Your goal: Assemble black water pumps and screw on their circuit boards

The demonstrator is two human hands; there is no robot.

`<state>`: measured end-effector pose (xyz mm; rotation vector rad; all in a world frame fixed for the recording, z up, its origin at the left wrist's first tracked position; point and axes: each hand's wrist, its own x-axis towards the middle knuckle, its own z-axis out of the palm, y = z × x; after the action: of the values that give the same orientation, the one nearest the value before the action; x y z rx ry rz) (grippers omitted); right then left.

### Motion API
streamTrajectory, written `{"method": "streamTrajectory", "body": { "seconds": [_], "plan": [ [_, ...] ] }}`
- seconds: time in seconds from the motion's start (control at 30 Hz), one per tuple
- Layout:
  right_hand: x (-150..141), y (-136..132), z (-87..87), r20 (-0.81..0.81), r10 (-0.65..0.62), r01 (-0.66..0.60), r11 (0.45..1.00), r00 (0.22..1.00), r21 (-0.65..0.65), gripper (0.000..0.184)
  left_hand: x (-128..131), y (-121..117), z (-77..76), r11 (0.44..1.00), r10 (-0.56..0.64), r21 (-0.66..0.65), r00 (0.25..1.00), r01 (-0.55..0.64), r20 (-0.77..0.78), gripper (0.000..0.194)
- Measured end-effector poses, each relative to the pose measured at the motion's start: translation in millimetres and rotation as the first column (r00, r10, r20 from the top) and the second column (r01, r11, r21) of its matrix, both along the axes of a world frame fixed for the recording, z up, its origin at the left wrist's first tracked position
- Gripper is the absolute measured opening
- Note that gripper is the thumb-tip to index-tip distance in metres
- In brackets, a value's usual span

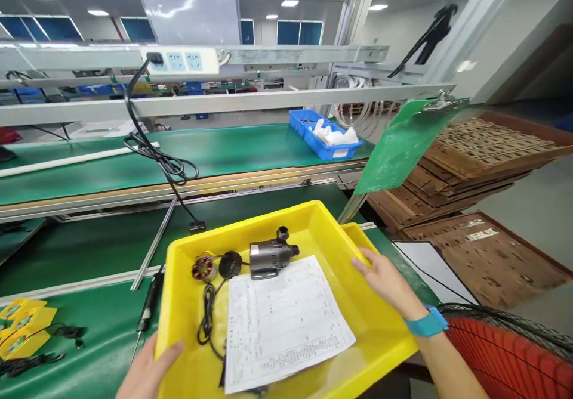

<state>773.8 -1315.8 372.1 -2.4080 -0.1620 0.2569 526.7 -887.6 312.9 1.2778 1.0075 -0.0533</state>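
A yellow plastic bin [376, 303] is held tilted over the bench, one hand at either side. My left hand [150, 366] grips its left wall near the bottom of the view, thumb over the rim. On the right, my right hand [387, 280] closes on the other rim and wears a blue wristband. Inside the bin lie a black water pump [268, 257], a motor stator with copper windings [203, 269], a round black part [230, 264], a coiled black cable [206, 321] and a printed sheet [286, 327], which covers part of the cable.
Another yellow bin [356, 232] shows behind the held one. An electric screwdriver [150, 300] and yellow parts [29, 330] lie on the green bench to the left. A green clipboard [398, 148] hangs at right, above stacked brown boards [416, 190]. A red fan [505, 357] stands lower right.
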Motion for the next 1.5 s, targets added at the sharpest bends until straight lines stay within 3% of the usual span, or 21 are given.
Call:
{"method": "streamTrajectory", "body": {
  "seconds": [0.13, 0.23, 0.33, 0.43, 0.5, 0.57, 0.67, 0.77, 0.83, 0.9, 1.0, 1.13, 1.23, 1.33, 1.4, 1.43, 1.5],
  "plan": [
    [38, -56, 9.4, 0.021, -0.163, 0.161, 0.929, 0.986, -0.334, 0.04, 81, -71, -6.4, 0.984, -0.131, -0.095, 0.979, 0.147, 0.159, 0.047],
    [55, -82, 13.7, 0.041, -0.279, 0.268, 0.858, 0.96, -0.439, 0.041, 127, -113, -18.1, 0.984, -0.137, -0.086, 0.966, 0.159, 0.219, 0.039],
    [64, -95, 12.7, 0.048, -0.386, 0.35, 0.77, 0.921, -0.533, 0.042, 152, -146, -34.1, 0.98, -0.161, -0.078, 0.961, 0.183, 0.227, 0.032],
    [70, -91, 9.0, 0.081, -0.41, 0.373, 0.708, 0.908, -0.599, 0.041, 159, -168, -50.3, 0.978, -0.2, -0.015, 0.962, 0.206, 0.188, 0.034],
    [75, -74, 6.0, 0.146, -0.348, 0.36, 0.699, 0.926, -0.618, 0.045, 158, -175, -58.9, 0.976, -0.216, 0.049, 0.964, 0.211, 0.156, 0.039],
    [82, -45, 0.7, 0.194, -0.182, 0.264, 0.743, 0.964, -0.615, 0.048, 155, -179, -64.3, 0.971, -0.231, 0.093, 0.964, 0.221, 0.128, 0.044],
    [96, 7, -16.6, 0.116, 0.194, -0.089, 0.801, 0.974, -0.592, 0.044, 153, -180, -65.9, 0.963, -0.248, 0.135, 0.961, 0.232, 0.12, 0.056],
    [109, 49, -41.9, -0.028, 0.402, -0.341, 0.735, 0.915, -0.587, 0.062, 152, -181, -63.5, 0.962, -0.253, 0.14, 0.957, 0.234, 0.144, 0.075],
    [114, 63, -54.2, -0.077, 0.436, -0.39, 0.694, 0.896, -0.604, 0.062, 150, -181, -63.5, 0.97, -0.24, 0.077, 0.949, 0.229, 0.206, 0.086],
    [114, 67, -54.8, -0.079, 0.449, -0.398, 0.681, 0.89, -0.614, 0.054, 145, -177, -65.8, 0.981, -0.18, -0.012, 0.94, 0.192, 0.291, 0.089],
    [110, 62, -27.2, -0.011, 0.441, -0.357, 0.711, 0.897, -0.606, 0.045, 132, -165, -68.7, 0.991, -0.087, -0.063, 0.941, 0.114, 0.326, 0.08],
    [97, 55, 49.1, 0.129, 0.392, -0.258, 0.785, 0.911, -0.564, 0.047, 122, -149, -57.9, 1.0, 0.001, -0.012, 0.944, 0.003, 0.33, 0.067],
    [77, 53, 109.8, 0.333, 0.387, -0.221, 0.87, 0.86, -0.44, 0.05, 132, -152, -35.1, 0.996, 0.036, 0.061, 0.905, -0.068, 0.423, 0.059],
    [52, 59, 152.7, 0.448, 0.427, -0.291, 0.894, 0.785, -0.341, 0.053, 150, -165, -0.7, 0.996, -0.025, 0.086, 0.79, -0.035, 0.612, 0.063],
    [35, 72, 166.3, 0.464, 0.533, -0.46, 0.846, 0.708, -0.269, 0.056, 160, -171, 24.6, 0.995, -0.039, -0.036, 0.676, 0.096, 0.736, 0.066],
    [27, 81, 168.5, 0.458, 0.615, -0.572, 0.782, 0.642, -0.247, 0.056, 163, -171, 36.0, 0.974, -0.009, -0.138, 0.642, 0.178, 0.766, 0.067],
    [12, 103, 165.0, 0.418, 0.79, -0.771, 0.579, 0.449, -0.267, 0.049, 162, -165, 52.1, 0.901, 0.082, -0.343, 0.672, 0.266, 0.736, 0.066]
  ]
}}
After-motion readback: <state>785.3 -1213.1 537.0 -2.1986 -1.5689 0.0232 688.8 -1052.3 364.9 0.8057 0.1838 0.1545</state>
